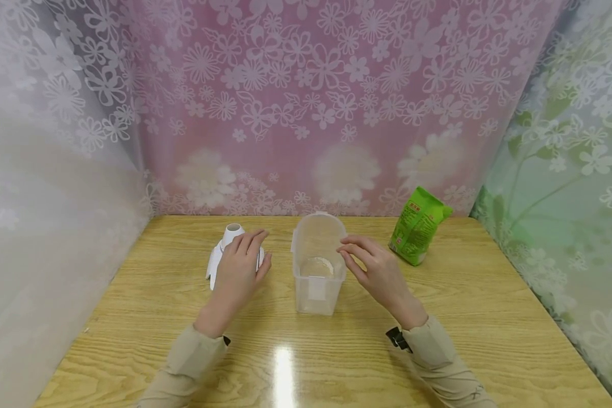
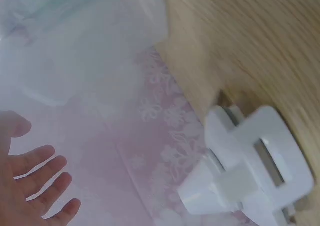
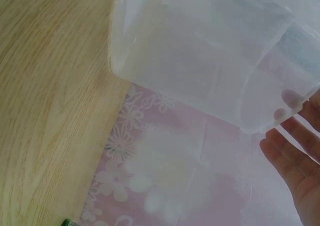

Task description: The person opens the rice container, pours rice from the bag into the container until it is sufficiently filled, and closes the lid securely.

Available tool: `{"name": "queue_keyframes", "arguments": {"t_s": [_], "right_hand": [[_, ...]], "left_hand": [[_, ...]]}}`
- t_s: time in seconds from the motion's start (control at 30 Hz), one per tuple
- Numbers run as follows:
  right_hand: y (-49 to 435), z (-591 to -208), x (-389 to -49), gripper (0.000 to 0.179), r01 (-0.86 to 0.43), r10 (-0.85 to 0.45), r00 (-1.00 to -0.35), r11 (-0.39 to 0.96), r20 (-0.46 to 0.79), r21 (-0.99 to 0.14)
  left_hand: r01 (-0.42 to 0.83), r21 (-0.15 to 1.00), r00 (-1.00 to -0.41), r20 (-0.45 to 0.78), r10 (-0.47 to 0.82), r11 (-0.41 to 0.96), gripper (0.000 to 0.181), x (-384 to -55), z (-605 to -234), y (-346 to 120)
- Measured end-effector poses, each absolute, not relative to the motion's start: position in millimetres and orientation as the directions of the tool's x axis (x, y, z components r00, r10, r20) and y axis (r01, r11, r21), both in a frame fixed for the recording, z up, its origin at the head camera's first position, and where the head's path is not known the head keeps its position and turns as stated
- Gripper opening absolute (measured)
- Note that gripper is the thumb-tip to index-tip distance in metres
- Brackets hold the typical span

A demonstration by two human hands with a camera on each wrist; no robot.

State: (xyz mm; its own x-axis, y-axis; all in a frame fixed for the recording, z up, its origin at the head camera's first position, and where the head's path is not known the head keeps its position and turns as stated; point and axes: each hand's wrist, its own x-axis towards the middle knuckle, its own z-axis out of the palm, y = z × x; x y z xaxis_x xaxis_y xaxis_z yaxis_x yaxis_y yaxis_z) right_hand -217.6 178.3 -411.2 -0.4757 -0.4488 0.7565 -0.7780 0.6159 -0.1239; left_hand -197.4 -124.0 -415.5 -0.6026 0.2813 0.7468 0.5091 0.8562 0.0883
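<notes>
A clear plastic container (image 1: 320,294) with a tall back stands on the table, its top uncovered. My right hand (image 1: 379,272) is at its right rim, fingers loosely bent. In the right wrist view, some fingertips (image 3: 289,97) show through the container's clear wall (image 3: 185,51); whether they touch it I cannot tell. To the left, my left hand (image 1: 239,269) hovers with parted fingers, partly covering a white plastic piece (image 1: 233,231) with a cone-shaped part. The left wrist view shows that white piece (image 2: 270,151) apart from the open left hand (image 2: 35,186).
A green printed bag (image 1: 419,226) stands at the back right of the wooden table (image 1: 469,317). Flowered curtains (image 1: 306,102) hang behind the table and along both sides.
</notes>
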Motion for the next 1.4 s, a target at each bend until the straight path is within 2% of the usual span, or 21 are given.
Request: {"name": "queue_keyframes", "arguments": {"t_s": [0.1, 0.37, 0.63, 0.73, 0.83, 1.0, 1.03, 1.13, 1.27, 1.4], "right_hand": [[178.1, -411.1, -217.7, 0.017, -0.777, -0.446, -0.478, 0.616, 0.757, -0.128], [178.2, -411.3, -217.7, 0.013, -0.777, -0.452, -0.484, 0.616, 0.749, -0.129], [178.7, -412.3, -218.0, 0.013, -0.778, -0.453, -0.485, 0.614, 0.748, -0.133], [179.2, -413.0, -218.6, 0.031, -0.778, -0.448, -0.488, 0.612, 0.749, -0.141], [179.2, -413.6, -219.0, 0.043, -0.778, -0.438, -0.491, 0.61, 0.753, -0.152], [179.4, -412.8, -219.2, 0.013, -0.783, -0.425, -0.49, 0.599, 0.761, -0.17], [179.4, -412.8, -219.3, 0.012, -0.784, -0.422, -0.489, 0.597, 0.764, -0.172], [179.6, -413.5, -220.0, 0.021, -0.787, -0.418, -0.479, 0.594, 0.772, -0.166], [180.2, -415.2, -221.3, 0.023, -0.789, -0.422, -0.472, 0.594, 0.774, -0.158], [180.3, -414.9, -221.1, 0.023, -0.78, -0.418, -0.493, 0.601, 0.763, -0.175]], "left_hand": [[0.531, 0.092, -0.602, 0.74, 0.299, 0.842, 0.041, -197.2, -410.7, -113.5], [0.607, 0.158, -0.618, 0.71, 0.338, 0.779, 0.042, -193.1, -398.1, -86.1], [0.525, 0.229, -0.776, 0.524, 0.351, 0.82, 0.05, -190.1, -397.4, -74.8], [0.505, 0.265, -0.805, 0.486, 0.339, 0.821, 0.051, -188.8, -398.1, -72.2], [0.494, 0.279, -0.81, 0.491, 0.32, 0.823, 0.051, -187.3, -398.4, -69.2], [0.496, 0.26, -0.79, 0.531, 0.306, 0.829, 0.049, -186.3, -402.8, -62.7], [0.498, 0.255, -0.785, 0.54, 0.305, 0.829, 0.049, -186.1, -403.6, -61.9], [0.502, 0.24, -0.771, 0.559, 0.304, 0.831, 0.049, -186.1, -404.9, -60.6], [0.504, 0.233, -0.768, 0.561, 0.308, 0.831, 0.05, -186.2, -405.5, -61.4], [0.504, 0.229, -0.781, 0.532, 0.327, 0.832, 0.054, -186.1, -405.8, -63.2]]}}
